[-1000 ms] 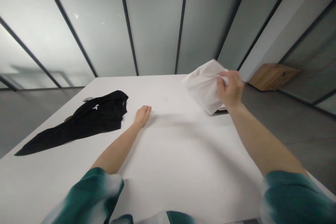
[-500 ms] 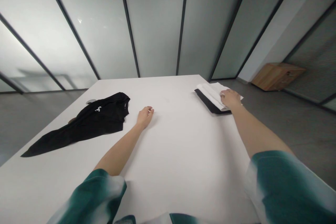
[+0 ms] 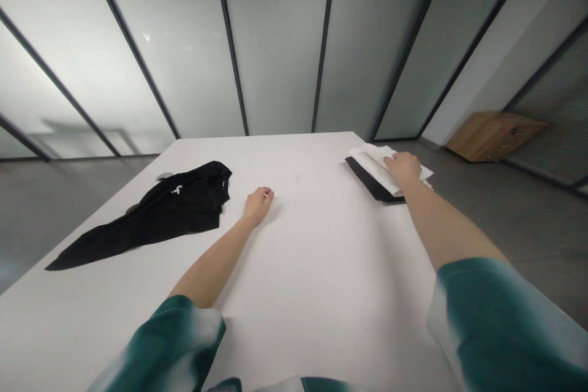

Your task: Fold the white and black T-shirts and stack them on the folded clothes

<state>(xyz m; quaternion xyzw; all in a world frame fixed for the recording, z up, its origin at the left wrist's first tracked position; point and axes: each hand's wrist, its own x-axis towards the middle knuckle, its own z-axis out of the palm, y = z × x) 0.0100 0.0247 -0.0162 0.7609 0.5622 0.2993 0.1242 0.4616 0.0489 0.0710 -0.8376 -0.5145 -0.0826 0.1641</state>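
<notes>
My right hand (image 3: 405, 166) pinches the upper layer of a folded white cloth (image 3: 390, 182) at the table's right edge. That layer is raised a little where my fingers hold it. Beneath the cloth lies a flat black item (image 3: 367, 181), mostly covered, whose kind I cannot make out. My left hand (image 3: 258, 205) rests on the white table (image 3: 312, 269) with loosely curled fingers and nothing visible in them. To its left a black T-shirt (image 3: 184, 205) with a small white print lies spread at a slant, its neck end nearest my hand.
A small grey object (image 3: 164, 176) and a brown one (image 3: 132, 208) peek out from behind the black shirt. Frosted glass panels (image 3: 280, 43) stand beyond the table. On the floor at the right is a wooden cabinet (image 3: 491, 136).
My right hand has lifted the white cloth's top layer slightly and drawn it a little leftward. My left hand stays in place. The whole view has shifted slightly.
</notes>
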